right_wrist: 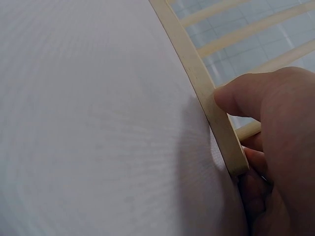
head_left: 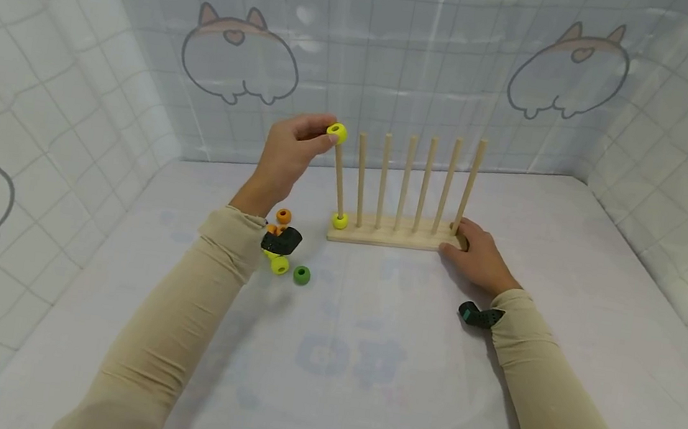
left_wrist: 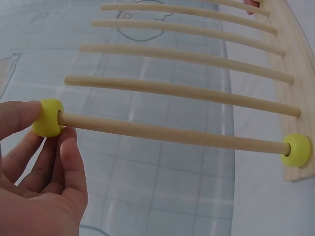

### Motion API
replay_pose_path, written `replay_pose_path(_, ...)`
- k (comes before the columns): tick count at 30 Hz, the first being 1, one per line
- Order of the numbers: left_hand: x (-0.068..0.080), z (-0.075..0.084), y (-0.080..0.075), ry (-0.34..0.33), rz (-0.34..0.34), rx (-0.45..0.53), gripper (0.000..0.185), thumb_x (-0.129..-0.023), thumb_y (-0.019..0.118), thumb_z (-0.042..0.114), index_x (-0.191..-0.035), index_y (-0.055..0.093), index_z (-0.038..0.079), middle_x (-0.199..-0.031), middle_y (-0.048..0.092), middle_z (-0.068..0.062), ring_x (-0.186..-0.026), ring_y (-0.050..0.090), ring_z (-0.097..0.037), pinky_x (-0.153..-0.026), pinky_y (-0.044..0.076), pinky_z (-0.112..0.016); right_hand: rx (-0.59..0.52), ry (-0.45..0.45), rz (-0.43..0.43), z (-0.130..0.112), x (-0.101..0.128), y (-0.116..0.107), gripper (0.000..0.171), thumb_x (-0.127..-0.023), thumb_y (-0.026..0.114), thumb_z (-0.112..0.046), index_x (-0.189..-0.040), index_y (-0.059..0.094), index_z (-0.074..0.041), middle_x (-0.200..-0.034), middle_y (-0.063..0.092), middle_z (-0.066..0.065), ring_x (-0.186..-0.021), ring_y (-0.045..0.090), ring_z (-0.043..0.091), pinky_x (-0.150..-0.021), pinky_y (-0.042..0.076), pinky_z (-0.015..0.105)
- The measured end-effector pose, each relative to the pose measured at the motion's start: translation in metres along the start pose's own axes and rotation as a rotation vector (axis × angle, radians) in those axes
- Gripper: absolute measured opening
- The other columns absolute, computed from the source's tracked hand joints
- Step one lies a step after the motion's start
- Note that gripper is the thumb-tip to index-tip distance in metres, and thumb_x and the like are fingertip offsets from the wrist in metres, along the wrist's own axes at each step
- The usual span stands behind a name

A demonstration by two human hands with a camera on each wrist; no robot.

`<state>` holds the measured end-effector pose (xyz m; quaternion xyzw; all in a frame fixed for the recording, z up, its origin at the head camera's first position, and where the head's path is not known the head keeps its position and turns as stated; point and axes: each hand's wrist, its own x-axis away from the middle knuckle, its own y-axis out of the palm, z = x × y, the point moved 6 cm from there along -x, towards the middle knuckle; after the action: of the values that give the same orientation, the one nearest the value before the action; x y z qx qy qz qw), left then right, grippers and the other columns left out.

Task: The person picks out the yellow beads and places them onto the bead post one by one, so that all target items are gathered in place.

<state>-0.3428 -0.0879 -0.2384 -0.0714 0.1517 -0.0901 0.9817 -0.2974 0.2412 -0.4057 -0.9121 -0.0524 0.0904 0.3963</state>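
My left hand (head_left: 292,151) pinches a yellow bead (head_left: 337,133) at the top of the leftmost peg (left_wrist: 172,133). In the left wrist view the peg's tip meets the hole of that bead. Another yellow bead (head_left: 339,221) sits at the foot of the same peg, on the wooden base (head_left: 393,237). Several other upright pegs (head_left: 405,183) stand in a row and carry no beads. At the base's right end my right hand (head_left: 478,257) grips the wood, thumb on the front edge and fingers behind, as the right wrist view shows.
Left of the base lie loose beads on the white cloth: a green bead (head_left: 302,275), a yellow bead (head_left: 280,265) and orange beads (head_left: 283,216), some hidden behind the left wrist camera (head_left: 282,240). A tiled-pattern curtain (head_left: 373,44) hangs behind the table.
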Motion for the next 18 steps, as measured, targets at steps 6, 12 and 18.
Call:
replay_pose_path(6,0.0011,-0.0027,0.0015,0.006,-0.015,0.003,0.037,-0.096,0.069,0.012,-0.133,0.064,0.006,-0.128,0.061,-0.007,-0.115,0.059,-0.019,-0.102,0.048,-0.029,-0.002,0.015,-0.011,0.0038,-0.0003,0.0036,0.054,-0.102,0.059,-0.028,-0.145,0.047,0.002,-0.159,0.030,0.021,-0.143,0.026,0.047,-0.115,0.025,0.060)
replay_pose_path(12,0.0018,-0.0058,-0.0013,-0.014,-0.012,-0.018,0.037,-0.097,0.069,0.015,-0.132,0.064,0.007,-0.128,0.062,-0.006,-0.115,0.058,-0.018,-0.103,0.047,-0.029,-0.011,-0.004,-0.006,0.0025,-0.0002,0.0036,0.053,-0.101,0.060,-0.027,-0.143,0.049,0.002,-0.158,0.032,0.020,-0.143,0.028,0.045,-0.115,0.027,0.059)
replay_pose_path(18,-0.0017,-0.0075,-0.0016,-0.017,-0.010,-0.015,0.038,-0.096,0.070,0.016,-0.133,0.065,0.007,-0.129,0.062,-0.006,-0.116,0.058,-0.018,-0.102,0.047,-0.028,-0.021,-0.023,0.006,-0.0020,0.0000,0.0003,0.048,-0.101,0.059,-0.024,-0.141,0.051,0.002,-0.155,0.037,0.019,-0.140,0.033,0.043,-0.113,0.029,0.058)
